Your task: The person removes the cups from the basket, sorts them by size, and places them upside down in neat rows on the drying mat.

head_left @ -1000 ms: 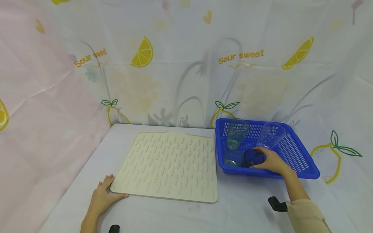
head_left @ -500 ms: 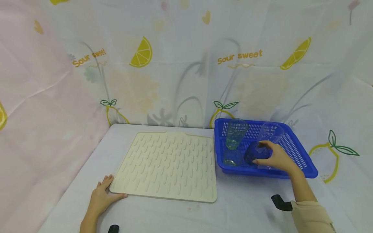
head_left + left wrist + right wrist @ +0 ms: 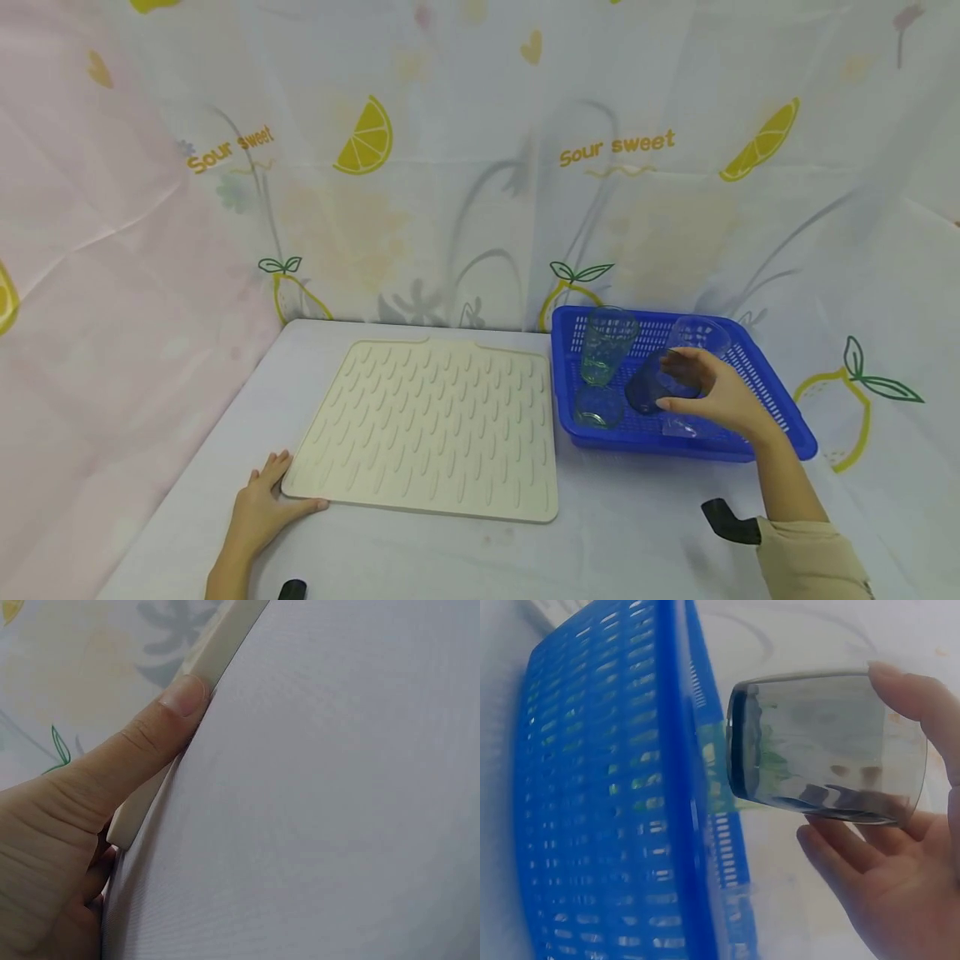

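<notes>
My right hand (image 3: 716, 396) grips a smoky grey glass tumbler (image 3: 817, 746) near its rim, thumb on one side and fingers on the other. In the head view the tumbler (image 3: 654, 385) is tilted over the blue plastic basket (image 3: 772, 400). A tall green-tinted glass (image 3: 609, 346), a shorter clear glass (image 3: 598, 407) and a tall clear glass (image 3: 697, 335) are in the basket. My left hand (image 3: 258, 508) rests at the near left corner of a cream ridged drying mat (image 3: 427, 425). Its thumb (image 3: 142, 746) lies straight along the mat's front edge.
A white cloth (image 3: 420, 554) covers the table under mat and basket. Behind stands a white backdrop (image 3: 457, 208) with lemon prints. Another clear glass (image 3: 686, 427) shows in the basket below my right hand.
My right hand has lifted the grey tumbler up from the basket's front part and slightly right, tilting it. The left hand stays at the mat's corner.
</notes>
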`<state>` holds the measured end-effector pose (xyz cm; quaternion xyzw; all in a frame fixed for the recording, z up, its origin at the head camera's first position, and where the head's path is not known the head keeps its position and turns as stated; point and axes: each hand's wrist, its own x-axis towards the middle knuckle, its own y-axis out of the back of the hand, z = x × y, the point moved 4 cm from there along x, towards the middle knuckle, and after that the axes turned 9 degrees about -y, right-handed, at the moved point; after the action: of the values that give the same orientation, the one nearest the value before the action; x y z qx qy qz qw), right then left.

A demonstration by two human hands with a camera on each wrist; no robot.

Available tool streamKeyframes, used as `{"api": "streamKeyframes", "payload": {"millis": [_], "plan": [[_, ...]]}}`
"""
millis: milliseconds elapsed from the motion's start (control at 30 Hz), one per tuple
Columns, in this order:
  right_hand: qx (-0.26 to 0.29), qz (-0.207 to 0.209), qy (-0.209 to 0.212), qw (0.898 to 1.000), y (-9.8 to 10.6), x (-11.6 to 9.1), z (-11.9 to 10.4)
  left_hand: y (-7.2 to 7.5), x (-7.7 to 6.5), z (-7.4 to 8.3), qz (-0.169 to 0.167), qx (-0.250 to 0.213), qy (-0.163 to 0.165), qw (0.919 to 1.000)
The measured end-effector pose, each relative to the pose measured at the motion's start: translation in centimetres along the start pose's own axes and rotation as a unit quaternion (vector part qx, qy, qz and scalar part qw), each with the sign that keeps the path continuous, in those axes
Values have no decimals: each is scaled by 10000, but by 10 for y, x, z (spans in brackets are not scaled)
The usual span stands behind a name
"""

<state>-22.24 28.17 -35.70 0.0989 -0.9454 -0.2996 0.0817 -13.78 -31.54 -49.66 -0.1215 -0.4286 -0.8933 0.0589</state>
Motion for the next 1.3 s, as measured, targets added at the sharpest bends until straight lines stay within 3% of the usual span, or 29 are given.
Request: {"api": "streamKeyframes", "payload": {"millis": [133,533,767,1300], "plan": [[611,-43,308,9976,1,0,-9,-1,0,-1,35,9,8,10000],[1181,46,774,9900,1,-6,-27,-1,1,0,114,46,-83,9999],[1745,-262,962,9796,-2,-10,-33,-1,1,0,62,0,-47,10000],[1475,-442,1262,9800,-22,-12,-56,-1,0,-1,-40,-43,88,9999]]}}
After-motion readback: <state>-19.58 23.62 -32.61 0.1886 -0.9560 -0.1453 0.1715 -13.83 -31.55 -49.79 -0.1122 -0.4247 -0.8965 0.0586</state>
